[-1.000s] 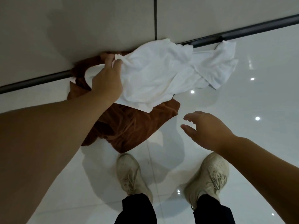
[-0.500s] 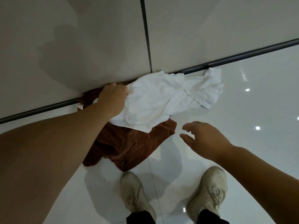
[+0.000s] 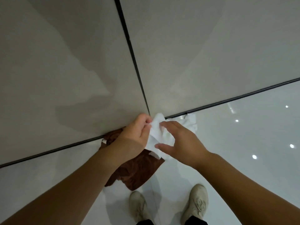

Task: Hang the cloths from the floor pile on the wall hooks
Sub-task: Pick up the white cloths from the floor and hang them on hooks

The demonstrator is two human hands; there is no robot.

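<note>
Lifted white cloth (image 3: 155, 135) now in both hands.

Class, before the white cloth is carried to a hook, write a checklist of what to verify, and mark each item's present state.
1. Left hand grips the white cloth: ok.
2. Right hand has a grip on it: not ok, fingers spread, only reaching.
3. White cloth fully off the floor: cannot tell, its far end trails low.
4. Brown cloth left behind on the floor: ok.
5. Wall hook in sight: not ok, none in view.
</note>
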